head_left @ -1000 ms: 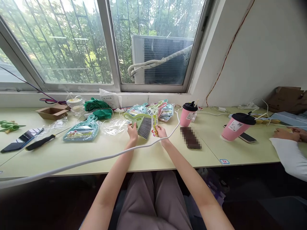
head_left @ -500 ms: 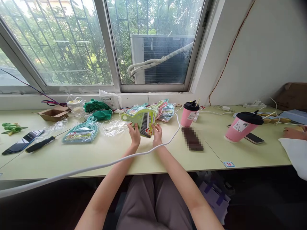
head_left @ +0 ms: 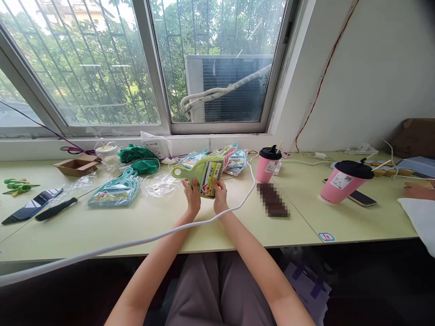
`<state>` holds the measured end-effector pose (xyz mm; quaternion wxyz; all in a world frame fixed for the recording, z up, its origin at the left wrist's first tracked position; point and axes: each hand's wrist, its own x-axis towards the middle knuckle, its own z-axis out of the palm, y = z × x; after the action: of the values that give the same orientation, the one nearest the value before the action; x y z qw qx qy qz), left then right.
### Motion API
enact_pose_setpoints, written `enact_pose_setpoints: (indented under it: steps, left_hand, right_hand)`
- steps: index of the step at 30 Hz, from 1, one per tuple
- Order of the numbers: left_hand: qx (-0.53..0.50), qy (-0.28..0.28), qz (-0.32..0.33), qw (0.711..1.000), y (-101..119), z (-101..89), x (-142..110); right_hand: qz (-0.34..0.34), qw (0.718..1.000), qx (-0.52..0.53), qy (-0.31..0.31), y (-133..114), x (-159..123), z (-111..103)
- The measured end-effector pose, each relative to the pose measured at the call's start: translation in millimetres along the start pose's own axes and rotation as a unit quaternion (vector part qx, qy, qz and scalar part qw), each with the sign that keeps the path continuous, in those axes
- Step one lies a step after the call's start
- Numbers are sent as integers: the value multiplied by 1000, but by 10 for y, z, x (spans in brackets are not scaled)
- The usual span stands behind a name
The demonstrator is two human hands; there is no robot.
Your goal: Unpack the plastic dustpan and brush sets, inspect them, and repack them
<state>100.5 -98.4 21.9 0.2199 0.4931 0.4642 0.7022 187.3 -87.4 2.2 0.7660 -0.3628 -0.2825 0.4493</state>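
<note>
My left hand (head_left: 192,197) and my right hand (head_left: 219,196) both grip a light green mini brush and dustpan set (head_left: 200,174) with a printed paper label (head_left: 211,177), held just above the table (head_left: 136,226). The handle points up and left. A pile of similar packaged sets (head_left: 224,158) lies behind it. A crumpled clear plastic bag (head_left: 162,183) rests to the left of my hands.
A teal packaged set (head_left: 116,189) lies left of centre, with a black-handled tool (head_left: 56,208), a phone (head_left: 30,206) and green scissors (head_left: 15,186) farther left. Two pink cups (head_left: 267,163) (head_left: 343,181) stand right. A white cable (head_left: 142,237) crosses the table. Another person's hand (head_left: 416,190) rests far right.
My hands have drawn closer together, folding the label against the brush and dustpan. The grey bristles that showed a second ago are now covered.
</note>
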Motion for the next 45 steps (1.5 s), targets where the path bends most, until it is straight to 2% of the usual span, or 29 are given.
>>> enact_pose_setpoints:
  steps: [3, 5, 7, 9, 13, 15, 19, 23, 25, 27, 28, 31, 34, 38, 45]
  left_hand:
    - [17, -2, 4, 1000, 23, 20, -47]
    - [20, -10, 6, 1000, 43, 27, -62]
    - [24, -11, -1, 1000, 62, 26, -61]
    - [30, 1, -15, 999, 74, 16, -48]
    - [27, 2, -19, 999, 69, -22, 2]
    - [32, -8, -15, 999, 49, -37, 27]
    - [58, -24, -21, 998, -21, -48, 101]
    - [102, -35, -20, 994, -113, -169, 329]
    - [209, 3, -23, 978, -177, -314, 494]
    - [344, 35, -29, 938, -258, -490, 639]
    - [402, 28, -36, 915, -303, -574, 691]
    - [518, -68, -66, 850, -423, -740, 747]
    - [567, -130, -57, 812, -481, -756, 709]
    - [573, -121, 5, 811, -459, -696, 657]
    - [561, -122, 16, 819, -361, -713, 657]
  right_hand:
    - [5, 997, 3, 83, -27, -21, -7]
    - [20, 994, 5, 104, -58, -28, -16]
    - [42, 994, 16, 100, -96, -27, -19]
    - [62, 996, 38, 55, -142, -10, -21]
    - [134, 985, 29, -107, -249, 74, -56]
    - [153, 979, 4, -134, -290, 122, -88]
    - [130, 986, 7, -106, -318, 170, -138]
    - [156, 986, 65, -12, -310, 195, -188]
    - [171, 981, 90, 22, -303, 216, -230]
    - [180, 977, 108, 35, -287, 239, -274]
    - [182, 976, 112, 36, -275, 249, -294]
    - [177, 977, 114, 40, -229, 266, -334]
    - [178, 977, 112, 34, -191, 270, -349]
    - [186, 978, 93, 19, -187, 280, -362]
    - [262, 964, -40, -17, -190, 244, -337]
